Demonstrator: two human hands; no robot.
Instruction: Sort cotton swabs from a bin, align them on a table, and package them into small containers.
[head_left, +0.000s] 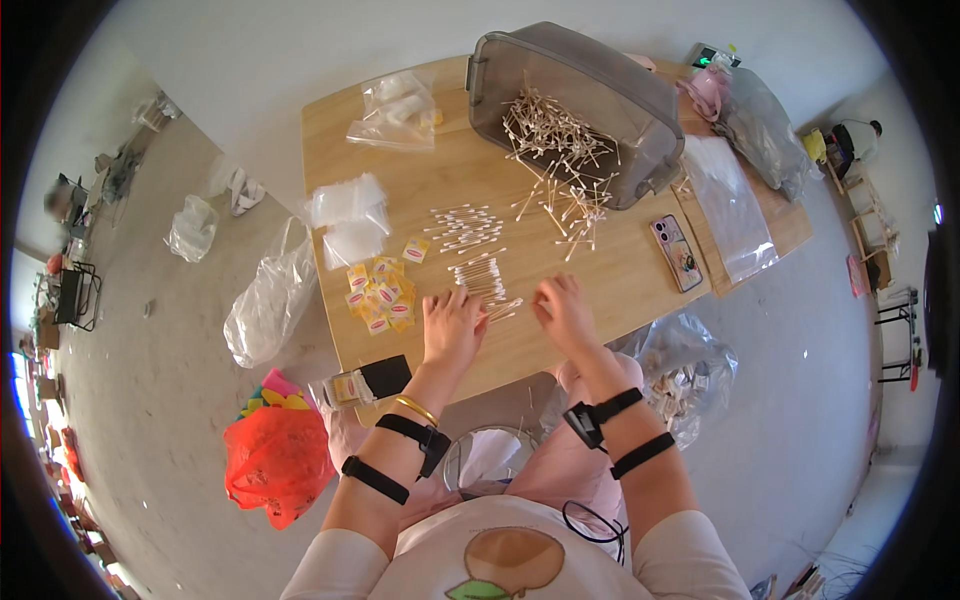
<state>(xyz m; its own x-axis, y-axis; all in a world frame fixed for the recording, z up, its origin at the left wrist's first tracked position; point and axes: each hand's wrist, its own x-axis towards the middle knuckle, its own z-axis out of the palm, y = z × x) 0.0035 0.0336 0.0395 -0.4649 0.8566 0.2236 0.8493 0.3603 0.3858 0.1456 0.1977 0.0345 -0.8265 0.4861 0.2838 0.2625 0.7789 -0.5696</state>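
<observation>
Over the near end of a neat row of cotton swabs (482,275) is my left hand (452,328), its fingers bent and drawn together. Several swabs stick out at its thumb, and it appears to grip them. My right hand (567,316) hovers just right of the row with curled fingers; whatever they pinch, if anything, is too small to make out. A looser group of cotton swabs (466,228) lies beyond the row. Farther back, a grey plastic bin (640,110) is tipped on its side, with a heap of swabs (558,128) spilling from its mouth onto the table.
Left on the wooden table (420,175) are yellow-and-white paper labels (381,296), clear small bags (350,215) and a zip bag (395,110). A phone (677,253) and plastic sheet bags (728,205) lie right. A black-lidded box (370,382) sits at the near-left edge; a red bag (280,460) is below.
</observation>
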